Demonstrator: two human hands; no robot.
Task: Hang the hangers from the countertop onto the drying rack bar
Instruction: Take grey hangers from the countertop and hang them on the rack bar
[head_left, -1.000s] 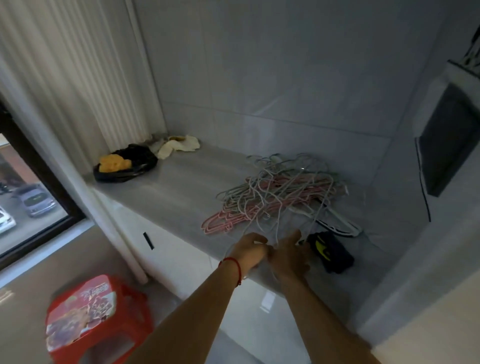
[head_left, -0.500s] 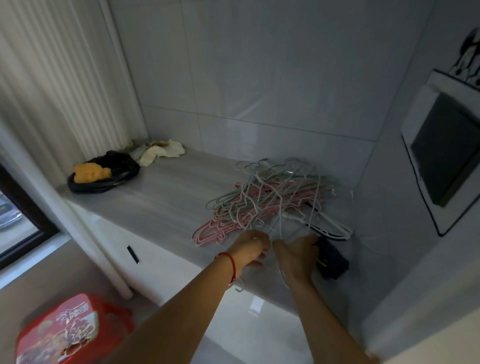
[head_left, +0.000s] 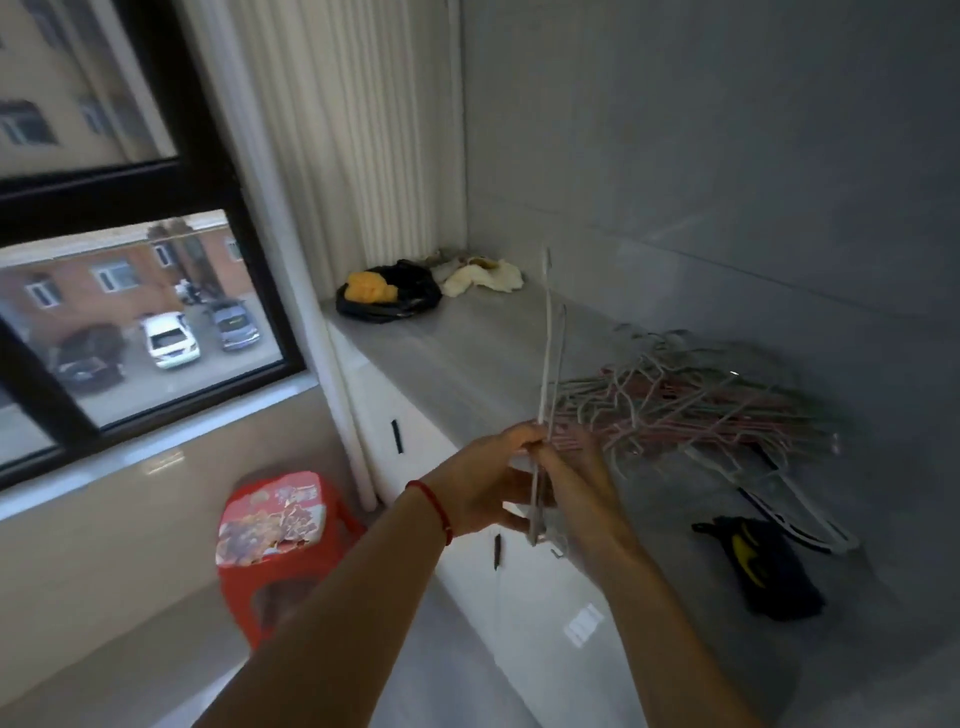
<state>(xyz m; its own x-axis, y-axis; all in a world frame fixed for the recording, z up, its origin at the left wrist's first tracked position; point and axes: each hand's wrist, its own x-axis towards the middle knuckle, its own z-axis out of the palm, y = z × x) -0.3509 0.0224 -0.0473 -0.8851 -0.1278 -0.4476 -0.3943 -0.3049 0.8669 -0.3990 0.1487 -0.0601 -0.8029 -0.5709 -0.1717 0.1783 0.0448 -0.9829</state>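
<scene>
Both hands, left hand (head_left: 488, 480), right hand (head_left: 576, 486), now pinching white hangers (head_left: 546, 364) lifted off worktop (head_left: 467, 358), pointing straight up, centre frame

Head view, items:

- Left hand (head_left: 491, 480), red string bracelet (head_left: 434, 506) at wrist, and right hand (head_left: 574, 486), together at centre, gripping thin white wire hangers (head_left: 546, 374) held edge-on, upright, rising toward 12 o'clock.
- Tabletop (head_left: 467, 358), grey, running from 12 to 4 o'clock.
- Tangled pile of pink, white and green hangers (head_left: 701, 400), 2 o'clock of the hands, lying on the tabletop.
- Dark pouch with yellow marking (head_left: 763, 566), 4 o'clock.
- Black bag (head_left: 410, 299) with a yellow item (head_left: 366, 288) on it, 11 o'clock; cream cloth (head_left: 483, 278) just beside.
- Red plastic stool (head_left: 280, 535) on the floor, 8 o'clock.
- Window (head_left: 130, 291), 9 o'clock; parked cars (head_left: 169, 338) outside.
</scene>
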